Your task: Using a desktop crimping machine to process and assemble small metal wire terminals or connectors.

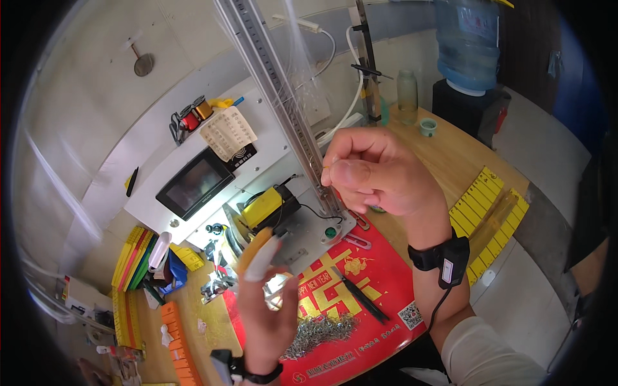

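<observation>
My right hand (pixel 380 170) is raised in front of the machine's metal column (pixel 273 77). Its thumb and forefinger are pinched together; what they hold is too small to make out. Lower and to the left, my left hand (pixel 261 309) is held before the lit working part of the machine. Its forefinger, wrapped in white and orange-yellow coverings, points up, with the thumb apart and nothing visible in between. A heap of silvery thin wire scraps (pixel 322 336) lies beside it on a red printed sheet (pixel 386 293). Dark tweezers (pixel 362 296) rest on that sheet.
A white machine panel carries a dark screen (pixel 195 183), a paper note (pixel 228 133) and wire spools (pixel 195 114). Yellow marked strips (pixel 479 199) lie at right. Orange strips (pixel 180 344) are at left. Behind stand a glass bottle (pixel 407 96) and a water dispenser (pixel 467 96).
</observation>
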`<state>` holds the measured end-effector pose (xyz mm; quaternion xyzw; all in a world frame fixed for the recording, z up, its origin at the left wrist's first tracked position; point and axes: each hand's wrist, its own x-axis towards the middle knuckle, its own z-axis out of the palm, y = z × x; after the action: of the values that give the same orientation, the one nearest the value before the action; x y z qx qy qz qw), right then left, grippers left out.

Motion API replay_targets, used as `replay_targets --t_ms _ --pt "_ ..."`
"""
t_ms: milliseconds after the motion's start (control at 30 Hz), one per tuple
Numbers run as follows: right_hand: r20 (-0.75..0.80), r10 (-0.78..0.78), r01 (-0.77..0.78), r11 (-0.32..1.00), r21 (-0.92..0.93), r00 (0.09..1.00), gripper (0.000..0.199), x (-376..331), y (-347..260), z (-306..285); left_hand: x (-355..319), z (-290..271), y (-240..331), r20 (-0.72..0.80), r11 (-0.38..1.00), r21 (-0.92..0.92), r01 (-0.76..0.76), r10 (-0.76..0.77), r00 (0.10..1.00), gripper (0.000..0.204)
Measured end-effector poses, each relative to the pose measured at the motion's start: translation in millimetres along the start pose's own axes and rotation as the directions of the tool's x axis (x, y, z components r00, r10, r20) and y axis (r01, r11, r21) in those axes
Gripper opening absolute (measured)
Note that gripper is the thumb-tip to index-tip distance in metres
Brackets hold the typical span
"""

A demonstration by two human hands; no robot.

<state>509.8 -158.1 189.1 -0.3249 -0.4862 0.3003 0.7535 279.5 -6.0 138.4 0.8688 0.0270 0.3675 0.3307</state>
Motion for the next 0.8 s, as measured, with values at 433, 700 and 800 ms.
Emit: replay_targets --t_ms 433,700,800 --pt "-0.135 -0.2 0.209 0.976 0.059 0.97 0.009 -26.0 -36.2 -37.2 74.7 135.6 -15.3 0.193 0.989 0.026 -0.148 0.14 0.971 0.035" --pt "-0.165 -0.608 0.63 0.745 0.218 0.776 0.018 -79.1 -76.9 -14.7 4.5 47.6 100.0 0.618 0.936 -0.29 0.199 0.024 0.786 0.036" --pt "-0.297 -0.617 0.684 0.635 0.359 0.729 0.024 -95.3 -85.3 5.7 -1.1 -6.7 96.8 0.815 0.906 -0.404 0.128 0.293 0.5 0.04"
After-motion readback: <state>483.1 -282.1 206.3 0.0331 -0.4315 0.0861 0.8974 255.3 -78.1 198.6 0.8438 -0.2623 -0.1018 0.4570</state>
